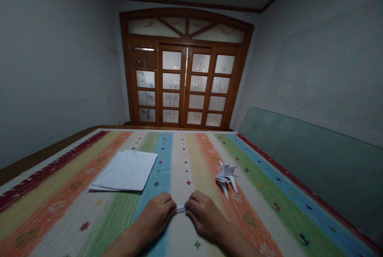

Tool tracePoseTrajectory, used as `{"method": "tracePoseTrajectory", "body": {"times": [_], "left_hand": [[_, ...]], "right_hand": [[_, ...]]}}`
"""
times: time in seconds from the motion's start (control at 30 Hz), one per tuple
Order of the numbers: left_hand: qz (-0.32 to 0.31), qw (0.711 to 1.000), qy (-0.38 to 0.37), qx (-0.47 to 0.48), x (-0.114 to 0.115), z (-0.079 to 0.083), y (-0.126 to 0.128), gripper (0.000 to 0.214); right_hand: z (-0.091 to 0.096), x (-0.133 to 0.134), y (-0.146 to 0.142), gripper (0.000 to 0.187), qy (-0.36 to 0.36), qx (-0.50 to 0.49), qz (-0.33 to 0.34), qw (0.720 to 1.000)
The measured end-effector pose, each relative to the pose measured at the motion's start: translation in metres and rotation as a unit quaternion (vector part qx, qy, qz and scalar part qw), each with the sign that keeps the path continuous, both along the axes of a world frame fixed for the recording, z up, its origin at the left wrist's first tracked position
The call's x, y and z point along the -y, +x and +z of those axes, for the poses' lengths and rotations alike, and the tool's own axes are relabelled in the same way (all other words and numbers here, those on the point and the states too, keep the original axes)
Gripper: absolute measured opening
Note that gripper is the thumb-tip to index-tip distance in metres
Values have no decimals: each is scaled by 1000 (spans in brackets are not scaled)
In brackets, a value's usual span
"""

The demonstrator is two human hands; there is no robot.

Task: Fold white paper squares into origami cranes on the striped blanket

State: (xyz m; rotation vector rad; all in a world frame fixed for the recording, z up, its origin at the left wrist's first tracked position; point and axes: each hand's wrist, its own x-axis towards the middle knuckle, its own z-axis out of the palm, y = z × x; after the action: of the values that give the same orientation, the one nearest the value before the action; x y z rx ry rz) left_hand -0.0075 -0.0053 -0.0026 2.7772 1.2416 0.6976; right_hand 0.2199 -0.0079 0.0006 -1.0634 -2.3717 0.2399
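Observation:
My left hand (157, 215) and my right hand (205, 215) rest low on the striped mat (179, 149), fingertips meeting near the middle. Between them, both pinch a narrow folded strip of white paper (181, 209), and most of it is hidden by my fingers. To the upper left of my left hand lies a loose stack of white paper sheets (125, 170), not touched by either hand. A white folded origami figure (226, 177) with pointed parts stands just above my right hand, apart from it.
The multicoloured woven mat covers the surface and ends at a wooden edge near the far wall. A large greenish glass pane (299, 161) stands along its right side. Beyond are wooden doors with frosted panes (182, 81).

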Motion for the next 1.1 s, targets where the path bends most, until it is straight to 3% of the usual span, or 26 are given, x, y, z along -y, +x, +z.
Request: {"method": "tracePoseTrajectory", "body": {"times": [0.2, 0.5, 0.67, 0.77, 0.87, 1.0, 1.1], "left_hand": [[4, 998, 55, -10, -3, -6, 6, 19], [24, 995, -67, 76, 4, 7, 8, 17], [39, 983, -105, 147, 4, 8, 10, 15], [58, 965, -151, 207, 4, 14, 11, 18], [70, 940, -196, 269, 2, 20, 13, 21], [99, 903, -247, 339, -2, 21, 14, 21], [117, 871, -275, 390, -2, 21, 16, 23]], "right_hand": [[-1, 0, -8, 10, -16, -20, -30, 999], [-5, 1, -10, 20, -37, -43, -34, 998], [-4, 2, -13, 39, 44, -55, -16, 997], [-6, 1, -13, 31, 129, -44, -1, 991], [-8, 2, -14, 23, 159, -72, -35, 984], [-9, 4, -17, 24, 125, -155, -108, 974], [-7, 6, -21, 20, 52, -225, -128, 965]]}}
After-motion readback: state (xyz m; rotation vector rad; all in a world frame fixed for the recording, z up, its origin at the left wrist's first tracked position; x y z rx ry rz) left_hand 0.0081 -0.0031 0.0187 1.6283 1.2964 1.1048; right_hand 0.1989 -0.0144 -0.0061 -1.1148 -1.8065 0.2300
